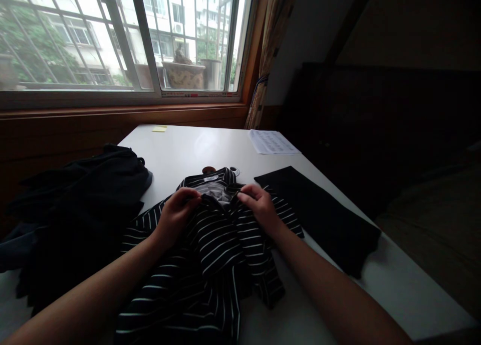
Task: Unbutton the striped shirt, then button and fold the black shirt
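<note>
A black shirt with thin white stripes (221,234) lies spread and rumpled on the white table in front of me. Its collar points away from me, and the grey inside of the neck shows between my hands. My left hand (176,212) pinches the left edge of the neck opening, fingers closed on the cloth. On the other side, my right hand (261,207) grips the right edge of the opening between thumb and fingers. One striped sleeve hangs down below my right hand. Just beyond the collar lie a brown round item (209,170) and a white ring-shaped item (235,171), both partly covered.
A heap of dark clothes (82,184) stands at the left of the table (195,142). To the right lies a flat folded black garment (319,214). Printed papers (272,142) and a yellow note (160,129) lie at the far edge, below a barred window (112,39).
</note>
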The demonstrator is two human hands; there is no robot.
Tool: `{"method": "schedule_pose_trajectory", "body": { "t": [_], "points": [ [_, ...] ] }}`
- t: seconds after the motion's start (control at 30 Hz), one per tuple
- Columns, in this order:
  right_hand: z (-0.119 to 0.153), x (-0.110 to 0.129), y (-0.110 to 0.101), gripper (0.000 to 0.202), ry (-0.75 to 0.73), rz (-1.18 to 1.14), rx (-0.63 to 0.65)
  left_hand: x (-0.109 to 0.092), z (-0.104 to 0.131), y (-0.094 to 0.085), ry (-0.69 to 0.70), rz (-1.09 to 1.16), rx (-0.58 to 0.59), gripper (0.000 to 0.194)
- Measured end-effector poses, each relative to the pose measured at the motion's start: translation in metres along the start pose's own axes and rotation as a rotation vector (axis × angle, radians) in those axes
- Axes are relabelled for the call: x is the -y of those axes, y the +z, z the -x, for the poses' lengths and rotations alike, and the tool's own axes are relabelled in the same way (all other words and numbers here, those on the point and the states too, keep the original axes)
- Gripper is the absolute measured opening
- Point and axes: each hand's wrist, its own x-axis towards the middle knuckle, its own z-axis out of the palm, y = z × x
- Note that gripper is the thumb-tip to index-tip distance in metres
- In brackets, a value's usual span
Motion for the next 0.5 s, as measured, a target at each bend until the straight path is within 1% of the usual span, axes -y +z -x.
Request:
{"method": "schedule_pose_trajectory", "body": {
  "t": [0.07, 0.13, 0.23, 0.37, 0.5],
  "points": [
    [-0.004, 0.003, -0.01, 0.022, 0.024, -0.118, -0.147, 0.0, -0.001, -0.001, 0.001, 0.019, -0.016, 0.016],
    [-0.007, 0.006, -0.016, 0.023, 0.046, -0.194, -0.237, 0.001, 0.0, 0.0, -0.003, 0.032, -0.002, 0.016],
    [-0.009, 0.01, -0.018, 0.025, 0.038, -0.225, -0.316, 0.001, 0.002, 0.001, -0.018, 0.043, 0.009, 0.018],
    [-0.01, 0.011, -0.02, 0.026, 0.014, -0.247, -0.383, 0.0, 0.001, 0.001, -0.035, 0.08, -0.032, 0.02],
    [-0.014, 0.008, -0.036, 0.029, -0.01, -0.194, -0.493, 0.001, -0.001, 0.0, -0.052, 0.119, -0.099, 0.024]
  ]
}}
